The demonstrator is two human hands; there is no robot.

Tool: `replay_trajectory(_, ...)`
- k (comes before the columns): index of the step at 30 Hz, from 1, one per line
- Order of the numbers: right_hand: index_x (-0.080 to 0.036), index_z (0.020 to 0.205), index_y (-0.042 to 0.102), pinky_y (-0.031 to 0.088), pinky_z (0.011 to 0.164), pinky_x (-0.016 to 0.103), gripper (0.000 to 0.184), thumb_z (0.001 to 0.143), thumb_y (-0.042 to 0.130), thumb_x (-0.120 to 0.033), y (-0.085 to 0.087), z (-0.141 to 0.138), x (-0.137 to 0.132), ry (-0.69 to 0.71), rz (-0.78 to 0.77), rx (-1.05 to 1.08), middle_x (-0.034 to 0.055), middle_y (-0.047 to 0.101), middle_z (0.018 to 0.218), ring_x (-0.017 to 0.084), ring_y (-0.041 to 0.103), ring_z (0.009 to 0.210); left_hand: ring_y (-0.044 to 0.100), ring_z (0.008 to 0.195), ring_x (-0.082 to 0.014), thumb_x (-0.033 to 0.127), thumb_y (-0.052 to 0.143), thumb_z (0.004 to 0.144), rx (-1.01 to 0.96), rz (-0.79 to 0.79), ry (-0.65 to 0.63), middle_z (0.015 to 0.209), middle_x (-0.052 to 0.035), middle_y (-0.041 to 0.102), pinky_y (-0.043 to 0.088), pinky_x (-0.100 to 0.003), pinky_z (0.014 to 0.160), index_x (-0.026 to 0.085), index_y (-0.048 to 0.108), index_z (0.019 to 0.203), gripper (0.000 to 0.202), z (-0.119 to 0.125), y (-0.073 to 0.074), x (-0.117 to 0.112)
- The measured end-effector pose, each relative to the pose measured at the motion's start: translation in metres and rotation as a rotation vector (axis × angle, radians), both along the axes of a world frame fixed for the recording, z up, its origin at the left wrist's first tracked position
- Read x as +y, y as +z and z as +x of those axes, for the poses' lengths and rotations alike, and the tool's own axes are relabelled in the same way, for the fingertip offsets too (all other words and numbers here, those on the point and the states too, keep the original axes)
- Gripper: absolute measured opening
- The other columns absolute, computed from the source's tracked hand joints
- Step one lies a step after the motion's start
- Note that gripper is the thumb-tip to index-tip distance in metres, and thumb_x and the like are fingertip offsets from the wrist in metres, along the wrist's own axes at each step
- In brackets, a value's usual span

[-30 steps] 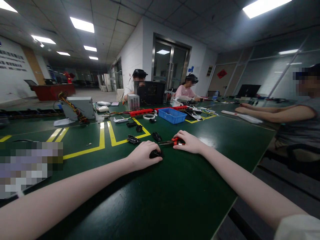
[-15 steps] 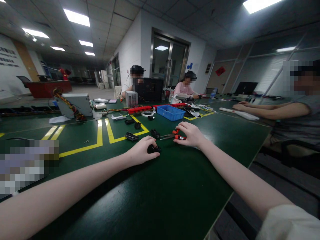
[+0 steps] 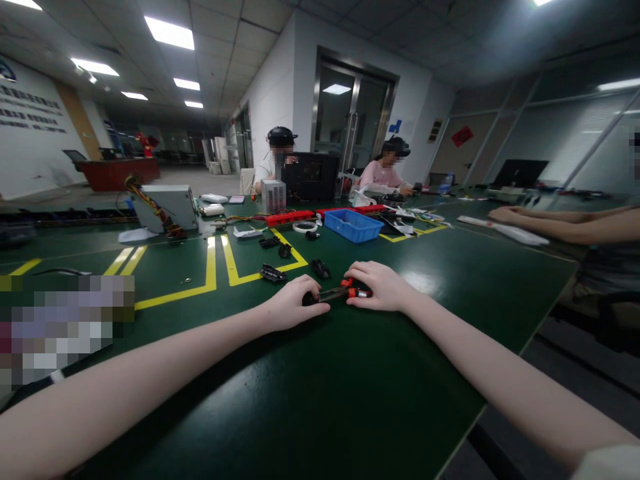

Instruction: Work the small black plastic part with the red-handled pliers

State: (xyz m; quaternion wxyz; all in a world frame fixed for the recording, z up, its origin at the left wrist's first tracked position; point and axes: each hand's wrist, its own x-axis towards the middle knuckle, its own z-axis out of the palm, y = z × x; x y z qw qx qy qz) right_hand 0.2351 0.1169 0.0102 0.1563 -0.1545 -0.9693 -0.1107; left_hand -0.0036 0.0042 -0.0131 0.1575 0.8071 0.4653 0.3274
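My left hand [image 3: 293, 303] is closed around a small black part [image 3: 311, 299] on the green table [image 3: 320, 400]. My right hand [image 3: 377, 287] grips red-handled pliers [image 3: 345, 291], whose metal jaws point left and meet the black part. Both hands rest on the table top, close together. More small black parts [image 3: 273, 273] lie just beyond them, near the yellow floor-tape lines [image 3: 213, 267].
A blue bin [image 3: 353, 225], a red strip [image 3: 285, 217], a roll of tape [image 3: 304, 227] and a grey power supply box with wires [image 3: 165, 208] stand farther back. Two people sit at the far end, and another person's arm [image 3: 565, 225] rests at the right. The table edge runs diagonally at the right.
My right hand brought the pliers left until the jaws reached the black part in my left hand. The camera view shifted slightly.
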Motion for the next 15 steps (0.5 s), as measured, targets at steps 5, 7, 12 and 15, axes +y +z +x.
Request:
replay_trajectory(5, -0.021, 0.114, 0.057, 0.038, 0.094, 0.044, 0.044, 0.083, 0.055, -0.053, 0.014, -0.002, -0.008, 0.049, -0.044, 0.084, 0.0108, 0.059, 0.111, 0.028, 0.053, 0.105, 0.057, 0.096, -0.0208, 0.036, 0.063, 0.084, 0.002, -0.005, -0.02, 0.105, -0.008, 0.058, 0.047, -0.035, 0.087, 0.017, 0.055, 0.083, 0.021, -0.001, 0.003, 0.0)
replay_trajectory(7, -0.021, 0.115, 0.056, 0.037, 0.095, 0.044, 0.036, 0.088, 0.051, -0.045, 0.026, -0.006, -0.016, 0.036, -0.048, 0.224, 0.0102, 0.059, 0.114, 0.027, 0.051, 0.109, 0.056, 0.097, -0.0212, 0.036, 0.063, 0.084, 0.011, -0.011, -0.024, 0.106, -0.0078, 0.058, 0.047, -0.035, 0.087, 0.017, 0.055, 0.084, 0.02, 0.0, 0.005, -0.002)
replay_trajectory(12, -0.019, 0.097, 0.06, 0.041, 0.081, 0.036, 0.026, 0.092, 0.045, -0.04, 0.056, -0.02, -0.046, -0.078, -0.041, 0.262, 0.0076, 0.062, 0.098, 0.023, 0.057, 0.092, 0.054, 0.1, -0.0217, 0.035, 0.059, 0.086, 0.049, -0.016, -0.035, 0.109, -0.0072, 0.057, 0.045, -0.037, 0.089, 0.018, 0.053, 0.086, 0.019, 0.004, 0.006, -0.006)
replay_trajectory(15, -0.02, 0.095, 0.06, 0.041, 0.081, 0.037, 0.027, 0.094, 0.042, -0.041, 0.067, -0.009, -0.059, -0.127, -0.03, 0.316, 0.0062, 0.061, 0.096, 0.022, 0.057, 0.092, 0.053, 0.101, -0.022, 0.037, 0.057, 0.087, 0.068, -0.022, -0.04, 0.11, -0.0068, 0.056, 0.044, -0.037, 0.09, 0.018, 0.053, 0.088, 0.019, 0.004, 0.006, -0.007)
